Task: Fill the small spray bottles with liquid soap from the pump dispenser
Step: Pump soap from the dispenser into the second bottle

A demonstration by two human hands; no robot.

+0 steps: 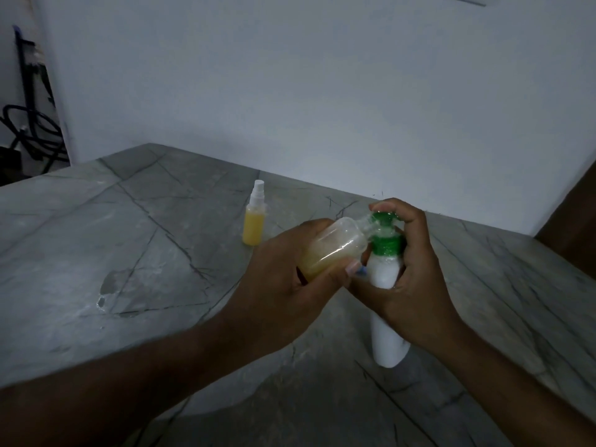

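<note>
Two hands fill a small spray bottle at a pump dispenser above a grey worktop point(96, 237).

The left hand point(283, 285) grips the tilted, part-filled open bottle point(332, 250), mouth at the green nozzle. The right hand point(416, 272) wraps the white dispenser point(385, 275), a finger on the pump. The bottle looks light, thin-walled and slippery when soapy; hold its body. Beyond the left grip stands a capped, filled bottle point(254, 221).

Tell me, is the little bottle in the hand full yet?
Not yet. The small bottle, tilted in the left hand, holds yellow soap only in its lower part; the part nearer its neck, by the green pump, looks clear.
</note>
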